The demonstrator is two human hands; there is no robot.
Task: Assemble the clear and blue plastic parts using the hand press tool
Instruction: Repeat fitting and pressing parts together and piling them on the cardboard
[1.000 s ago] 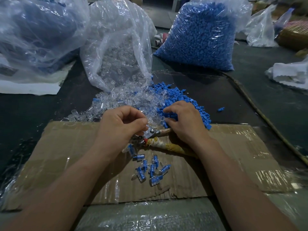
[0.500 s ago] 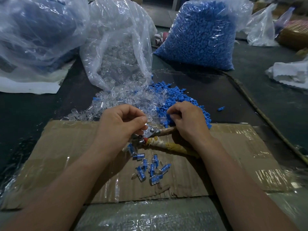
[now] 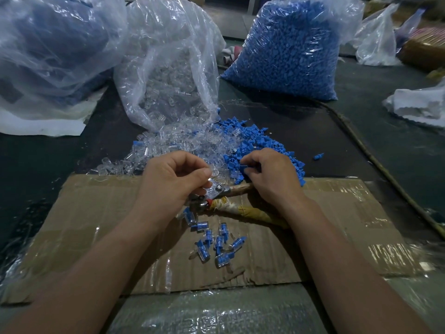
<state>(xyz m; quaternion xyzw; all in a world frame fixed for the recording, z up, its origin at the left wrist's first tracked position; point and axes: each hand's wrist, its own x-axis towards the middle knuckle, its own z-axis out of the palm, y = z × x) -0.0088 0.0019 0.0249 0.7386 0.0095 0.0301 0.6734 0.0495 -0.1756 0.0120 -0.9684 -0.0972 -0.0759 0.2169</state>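
Observation:
My left hand (image 3: 172,180) pinches a clear plastic part (image 3: 211,171) between thumb and fingers, right above the metal jaws of the hand press tool (image 3: 218,191). The tool lies on the cardboard (image 3: 96,213), its tape-wrapped handles (image 3: 250,209) running to the right under my right wrist. My right hand (image 3: 271,175) has its fingers curled at the near edge of the loose blue parts pile (image 3: 250,143) and pinches a blue part (image 3: 244,168). A heap of loose clear parts (image 3: 173,150) lies beside the blue pile. Several assembled clear-and-blue pieces (image 3: 216,242) lie on the cardboard below the tool.
An open bag of clear parts (image 3: 168,68) spills toward the heap. A full bag of blue parts (image 3: 289,49) stands behind right, another large bag (image 3: 48,44) at left. One stray blue part (image 3: 318,156) lies on the dark table. White cloth (image 3: 419,104) at right.
My right hand has drawn back slightly from the blue pile with its fingers curled tighter. My left hand has stayed over the tool's jaws with the clear part.

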